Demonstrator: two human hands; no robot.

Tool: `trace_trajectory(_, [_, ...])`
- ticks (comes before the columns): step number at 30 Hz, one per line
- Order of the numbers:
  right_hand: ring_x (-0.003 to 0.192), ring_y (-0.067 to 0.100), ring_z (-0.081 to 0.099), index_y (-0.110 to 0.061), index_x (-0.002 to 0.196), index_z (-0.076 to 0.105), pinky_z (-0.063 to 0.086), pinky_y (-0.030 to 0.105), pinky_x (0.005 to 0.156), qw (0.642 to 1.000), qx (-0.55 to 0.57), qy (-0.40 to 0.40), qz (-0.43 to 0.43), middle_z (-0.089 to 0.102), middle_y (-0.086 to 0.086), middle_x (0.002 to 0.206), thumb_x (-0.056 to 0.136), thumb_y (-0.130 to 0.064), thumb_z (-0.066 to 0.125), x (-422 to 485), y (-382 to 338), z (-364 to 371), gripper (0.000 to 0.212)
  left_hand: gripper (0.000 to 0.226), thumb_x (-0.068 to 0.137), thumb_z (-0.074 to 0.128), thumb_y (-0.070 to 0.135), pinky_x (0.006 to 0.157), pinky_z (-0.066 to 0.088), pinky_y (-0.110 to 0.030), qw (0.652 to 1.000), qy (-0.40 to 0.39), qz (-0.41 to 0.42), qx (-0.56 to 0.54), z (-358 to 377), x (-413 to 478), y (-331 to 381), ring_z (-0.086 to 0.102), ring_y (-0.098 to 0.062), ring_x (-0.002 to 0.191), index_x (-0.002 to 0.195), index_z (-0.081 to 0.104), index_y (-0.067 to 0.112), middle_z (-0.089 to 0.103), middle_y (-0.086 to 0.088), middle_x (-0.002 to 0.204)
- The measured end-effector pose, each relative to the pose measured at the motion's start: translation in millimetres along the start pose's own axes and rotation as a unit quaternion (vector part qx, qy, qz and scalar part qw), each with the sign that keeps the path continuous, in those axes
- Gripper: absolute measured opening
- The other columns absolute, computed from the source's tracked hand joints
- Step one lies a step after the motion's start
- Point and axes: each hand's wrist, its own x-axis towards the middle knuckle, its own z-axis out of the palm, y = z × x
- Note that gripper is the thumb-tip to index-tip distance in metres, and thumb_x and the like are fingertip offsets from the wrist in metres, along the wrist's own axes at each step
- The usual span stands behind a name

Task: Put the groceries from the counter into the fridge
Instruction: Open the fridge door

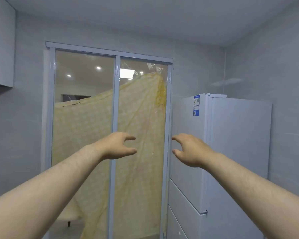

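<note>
A tall white fridge stands at the right against the grey wall, its doors closed, with a blue label near its top. Both my arms reach forward at chest height. My left hand hangs in the air in front of the glass door, fingers loosely curled and holding nothing. My right hand is level with it, just left of the fridge front, also loosely curled with nothing in it. Neither hand touches the fridge. No groceries or counter are in view.
A sliding glass door with a pale metal frame fills the middle, with a yellow patterned cloth hanging behind it. A wall cabinet hangs at the upper left. Grey tiled walls surround the room.
</note>
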Motion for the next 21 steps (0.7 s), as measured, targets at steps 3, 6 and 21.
trace_trajectory(3, [0.136, 0.02, 0.042, -0.02, 0.148, 0.038, 0.037, 0.036, 0.111, 1.0, -0.007, -0.013, 0.007, 0.044, -0.001, 0.149, 0.098, -0.035, 0.049, 10, -1, 11, 0.054, 0.064, 0.088, 0.063, 0.044, 0.11, 0.032, -0.027, 0.999, -0.016, 0.016, 0.027, 8, 12, -9, 0.039, -0.012, 0.138, 0.145, 0.043, 0.024, 0.044, 0.006, 0.15])
trace_trajectory(6, [0.133, 0.021, 0.044, -0.021, 0.145, 0.041, 0.038, 0.035, 0.109, 0.999, -0.012, -0.029, 0.01, 0.047, -0.001, 0.146, 0.098, -0.032, 0.049, 22, 2, 22, 0.05, 0.063, 0.088, 0.062, 0.045, 0.11, 0.033, -0.027, 0.999, -0.029, 0.021, 0.031, 24, 28, -20, 0.039, -0.012, 0.138, 0.145, 0.043, 0.025, 0.044, 0.006, 0.15])
trace_trajectory(21, [0.141, 0.016, 0.037, -0.023, 0.149, 0.038, 0.033, 0.034, 0.115, 0.995, 0.041, -0.073, 0.05, 0.04, -0.005, 0.154, 0.095, -0.033, 0.054, 149, 114, 135, 0.057, 0.06, 0.088, 0.062, 0.043, 0.11, 0.032, -0.024, 0.998, -0.064, 0.018, 0.007, 132, 193, -83, 0.04, -0.01, 0.137, 0.144, 0.045, 0.027, 0.044, 0.009, 0.15])
